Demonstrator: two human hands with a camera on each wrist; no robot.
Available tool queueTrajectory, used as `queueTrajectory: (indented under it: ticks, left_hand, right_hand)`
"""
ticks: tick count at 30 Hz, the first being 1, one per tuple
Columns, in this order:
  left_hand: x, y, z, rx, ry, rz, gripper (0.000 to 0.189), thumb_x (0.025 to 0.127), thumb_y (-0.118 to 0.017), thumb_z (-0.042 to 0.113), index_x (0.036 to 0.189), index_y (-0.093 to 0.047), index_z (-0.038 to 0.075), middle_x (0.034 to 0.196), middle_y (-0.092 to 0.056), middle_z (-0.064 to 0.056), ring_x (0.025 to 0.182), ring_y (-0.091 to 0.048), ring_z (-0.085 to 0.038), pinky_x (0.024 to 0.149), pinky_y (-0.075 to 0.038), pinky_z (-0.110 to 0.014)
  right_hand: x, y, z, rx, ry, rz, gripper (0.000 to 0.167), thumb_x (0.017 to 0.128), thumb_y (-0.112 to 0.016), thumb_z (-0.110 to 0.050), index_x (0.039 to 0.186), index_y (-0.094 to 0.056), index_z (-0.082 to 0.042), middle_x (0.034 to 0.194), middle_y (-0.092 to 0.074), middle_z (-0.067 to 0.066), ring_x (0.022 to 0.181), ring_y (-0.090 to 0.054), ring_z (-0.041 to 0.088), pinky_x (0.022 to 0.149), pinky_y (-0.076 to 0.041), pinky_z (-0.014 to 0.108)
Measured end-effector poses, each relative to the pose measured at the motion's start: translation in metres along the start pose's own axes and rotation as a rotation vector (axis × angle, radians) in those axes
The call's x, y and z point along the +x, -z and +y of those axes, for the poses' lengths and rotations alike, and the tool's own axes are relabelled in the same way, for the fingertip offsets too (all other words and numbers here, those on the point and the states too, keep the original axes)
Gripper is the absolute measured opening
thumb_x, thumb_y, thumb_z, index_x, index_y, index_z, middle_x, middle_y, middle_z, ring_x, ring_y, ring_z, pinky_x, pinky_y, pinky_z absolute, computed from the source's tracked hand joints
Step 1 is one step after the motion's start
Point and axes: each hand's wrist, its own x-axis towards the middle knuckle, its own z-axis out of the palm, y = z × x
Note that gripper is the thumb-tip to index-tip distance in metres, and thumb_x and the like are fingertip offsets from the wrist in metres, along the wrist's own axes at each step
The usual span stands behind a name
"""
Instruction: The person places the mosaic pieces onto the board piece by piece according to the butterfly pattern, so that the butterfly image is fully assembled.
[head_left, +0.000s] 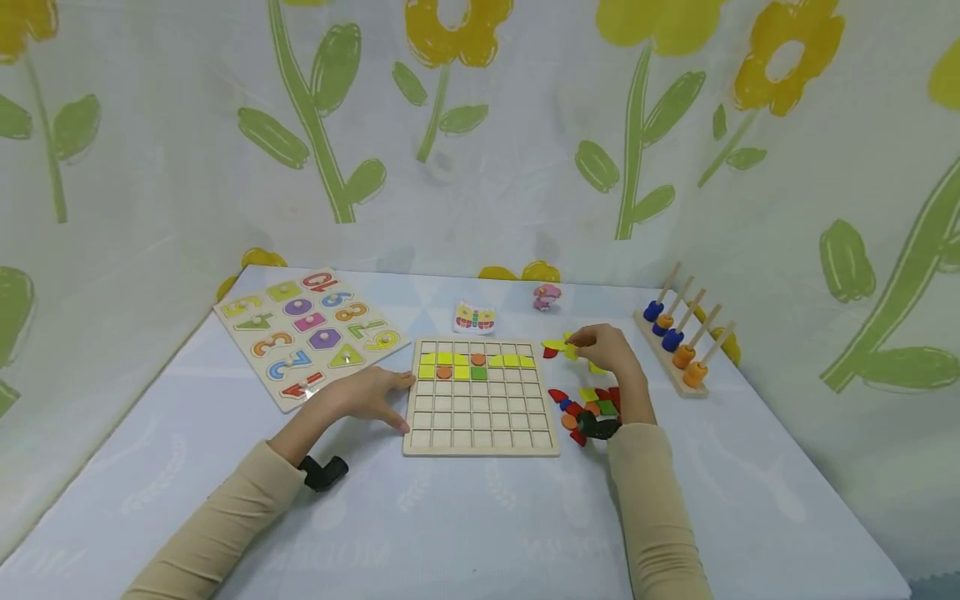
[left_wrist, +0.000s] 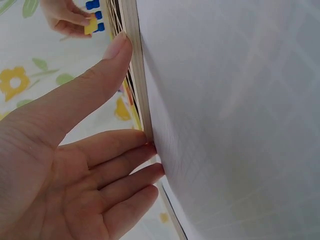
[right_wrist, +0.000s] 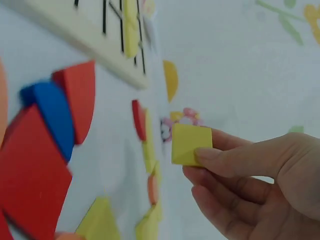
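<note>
A wooden grid board (head_left: 480, 453) lies on the table, its upper rows partly filled with yellow pieces, two orange discs (head_left: 444, 372) and a green square (head_left: 479, 373). My left hand (head_left: 369, 393) rests against the board's left edge. In the left wrist view its thumb and fingertips touch the edge, with the fingers extended. Right of the board, my right hand (head_left: 603, 346) is raised over loose yellow pieces. The right wrist view shows it pinching a yellow square block (right_wrist: 184, 142) between thumb and fingers.
Loose red, blue, orange and green pieces (head_left: 591, 408) lie near my right wrist. A pattern card (head_left: 475, 318) and a pink figurine (head_left: 547, 297) stand behind the board. A number puzzle (head_left: 311, 333) is at left, a peg stacker (head_left: 682, 367) at right.
</note>
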Motion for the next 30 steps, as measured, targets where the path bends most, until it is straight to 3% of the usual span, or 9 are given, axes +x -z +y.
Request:
queueTrajectory:
  ticks: [5,17,24,30]
  left_hand:
    - [0.0,-0.001,0.0,-0.002,-0.01,0.007,0.087,0.073,-0.082,0.041,0.142,-0.046,0.001,0.148,-0.042,-0.013,0.137,-0.034,-0.036,0.111,-0.03,-0.05]
    - [-0.001,-0.002,0.0,-0.005,-0.016,0.003,0.086,0.074,-0.082,0.039,0.141,-0.046,0.0,0.148,-0.042,-0.013,0.137,-0.034,-0.036,0.111,-0.03,-0.05]
    - [-0.002,-0.001,0.0,0.003,-0.021,0.0,0.086,0.075,-0.081,0.039,0.142,-0.045,-0.001,0.148,-0.041,-0.015,0.137,-0.034,-0.036,0.111,-0.03,-0.05]
    - [-0.001,0.0,0.001,0.009,-0.022,0.005,0.087,0.075,-0.081,0.04,0.142,-0.045,0.0,0.148,-0.042,-0.014,0.137,-0.034,-0.036,0.111,-0.03,-0.049]
  right_hand:
    - [-0.003,-0.005,-0.02,0.009,0.124,0.005,0.021,0.091,-0.064,-0.006,0.11,-0.07,-0.003,0.105,-0.069,0.016,0.098,-0.063,0.032,0.088,-0.051,0.047]
    - [-0.004,-0.039,-0.055,0.023,0.315,-0.047,0.01,0.086,-0.071,-0.002,0.096,-0.073,-0.003,0.088,-0.07,0.007,0.083,-0.065,0.024,0.075,-0.056,0.036]
    - [-0.006,-0.055,-0.069,0.005,0.332,-0.1,0.011,0.086,-0.07,0.001,0.094,-0.074,-0.005,0.087,-0.07,0.006,0.079,-0.064,0.018,0.075,-0.056,0.032]
    - [-0.006,-0.061,-0.075,-0.003,0.336,-0.098,0.013,0.086,-0.068,0.003,0.095,-0.074,-0.005,0.09,-0.071,0.007,0.079,-0.064,0.015,0.077,-0.055,0.03]
